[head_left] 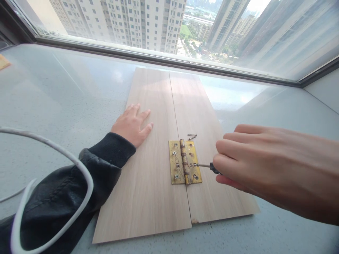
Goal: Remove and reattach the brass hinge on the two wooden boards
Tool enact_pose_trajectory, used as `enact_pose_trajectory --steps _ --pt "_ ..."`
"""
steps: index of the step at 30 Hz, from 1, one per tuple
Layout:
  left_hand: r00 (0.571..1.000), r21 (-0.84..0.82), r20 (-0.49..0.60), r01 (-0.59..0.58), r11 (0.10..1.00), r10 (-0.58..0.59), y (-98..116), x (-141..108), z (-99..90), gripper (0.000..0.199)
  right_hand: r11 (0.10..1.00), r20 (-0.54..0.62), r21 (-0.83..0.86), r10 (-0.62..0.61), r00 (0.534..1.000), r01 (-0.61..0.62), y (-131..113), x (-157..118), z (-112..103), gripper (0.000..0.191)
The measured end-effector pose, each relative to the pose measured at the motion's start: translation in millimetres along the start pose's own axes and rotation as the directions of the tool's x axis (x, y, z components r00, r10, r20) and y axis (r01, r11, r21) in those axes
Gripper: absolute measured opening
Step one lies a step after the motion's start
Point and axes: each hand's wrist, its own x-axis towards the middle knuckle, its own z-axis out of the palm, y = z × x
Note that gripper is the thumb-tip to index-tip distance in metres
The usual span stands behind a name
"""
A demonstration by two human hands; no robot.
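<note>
Two pale wooden boards, a left board (148, 197) and a right board (225, 197), lie side by side with a thin seam between them. A worn brass hinge (185, 162) spans that seam, with several screws in its left leaf. My right hand (246, 155) is closed around the dark handle of a screwdriver (203, 165), whose tip meets a screw in the hinge's right leaf. Most of the handle is hidden in my fist. Flat on the left board's edge rests my left hand (134, 123), fingers spread. A small bent metal piece (192, 135) lies just above the hinge.
Beneath the boards is a pale speckled sill (87, 102). A window frame (159, 59) runs along the back, with tall buildings outside. A white cable (79, 165) loops in front of my left sleeve. A yellowish object (4, 62) shows at the left edge.
</note>
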Motion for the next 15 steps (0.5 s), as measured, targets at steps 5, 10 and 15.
enact_pose_trajectory --steps 5,10,15 --pt "1.000 0.002 0.007 0.002 1.000 -0.002 -0.2 0.2 -0.2 0.055 0.963 -0.150 -0.111 0.227 0.962 -0.245 -5.9 4.0 3.5 0.040" --pt "1.000 0.002 0.004 0.002 1.000 -0.002 0.6 -0.4 -0.5 0.054 0.925 -0.178 -0.152 0.321 0.930 -0.348 -9.2 -0.6 7.8 0.045" --pt "1.000 0.003 -0.002 0.006 1.000 -0.006 0.5 -0.7 -0.2 0.053 0.977 -0.112 0.034 0.211 0.971 -0.209 -6.5 -1.7 6.4 0.030"
